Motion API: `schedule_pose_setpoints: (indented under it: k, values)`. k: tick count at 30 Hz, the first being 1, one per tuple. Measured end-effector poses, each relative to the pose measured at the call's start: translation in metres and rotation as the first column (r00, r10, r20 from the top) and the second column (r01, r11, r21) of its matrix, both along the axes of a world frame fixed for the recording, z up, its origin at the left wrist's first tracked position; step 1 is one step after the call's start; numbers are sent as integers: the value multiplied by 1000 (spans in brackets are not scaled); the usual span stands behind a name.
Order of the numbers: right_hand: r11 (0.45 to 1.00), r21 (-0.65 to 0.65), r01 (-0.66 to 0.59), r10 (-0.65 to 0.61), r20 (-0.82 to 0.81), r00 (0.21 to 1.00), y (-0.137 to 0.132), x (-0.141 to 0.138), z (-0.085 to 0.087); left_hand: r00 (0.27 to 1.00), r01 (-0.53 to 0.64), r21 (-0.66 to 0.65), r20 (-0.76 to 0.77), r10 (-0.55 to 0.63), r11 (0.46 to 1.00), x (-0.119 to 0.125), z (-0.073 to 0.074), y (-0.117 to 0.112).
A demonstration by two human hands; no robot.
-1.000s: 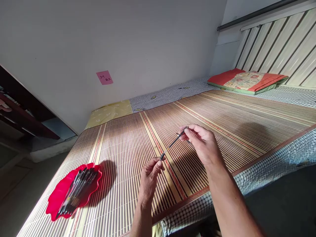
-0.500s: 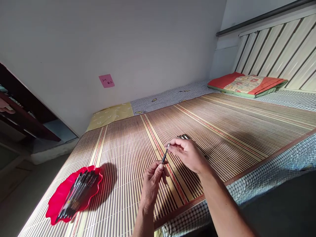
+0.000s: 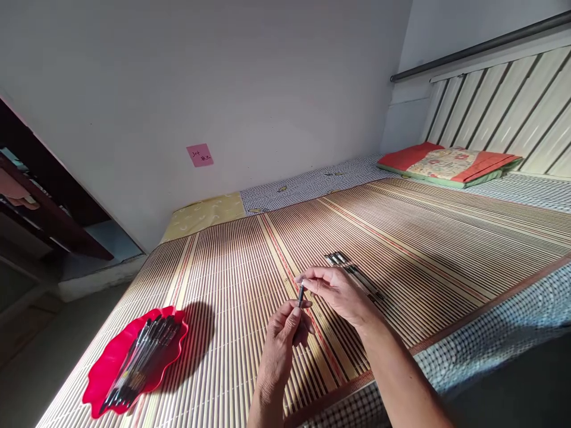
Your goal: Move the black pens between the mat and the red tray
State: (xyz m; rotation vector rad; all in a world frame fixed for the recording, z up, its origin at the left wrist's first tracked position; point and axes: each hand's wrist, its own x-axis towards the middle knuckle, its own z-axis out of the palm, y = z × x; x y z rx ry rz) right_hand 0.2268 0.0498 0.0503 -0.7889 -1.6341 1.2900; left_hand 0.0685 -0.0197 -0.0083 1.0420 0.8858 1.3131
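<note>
Between my two hands is a slim black pen (image 3: 301, 295) with a pale tip, held upright above the striped mat. My left hand (image 3: 286, 326) is closed around its lower part, thumb pressed on the barrel. The fingertips of my right hand (image 3: 329, 288) pinch its upper end. Just behind my right hand, several pens (image 3: 338, 258) lie side by side on the mat, partly covered by that hand. To the left, a red wavy-edged plate (image 3: 103, 370) holds a pile of black pens (image 3: 145, 356).
The slatted mat (image 3: 232, 267) covers a bed with a checked sheet (image 3: 482, 339) along its front edge. A folded red and floral cloth (image 3: 450, 163) lies by the slatted headboard (image 3: 504, 101). A pink note (image 3: 200, 155) sticks to the wall behind.
My right fingertips have come closer to my left hand, and less of the pen shows between them. The view has shifted slightly, and more of the pens behind my right hand shows.
</note>
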Motion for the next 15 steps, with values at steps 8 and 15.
schedule_pose_setpoints:
  k: [8, 15]
  values:
    - [995, -58, 82, -83, -21, 996, 2, -2, -1, 999, 2, 2, 32, -2, 1000, 1, 0, 1]
    - [996, -89, 19, -26, -68, 997, 3, 0, -4, 999, 13, -3, 51, -13, 1000, 2, 3, -1]
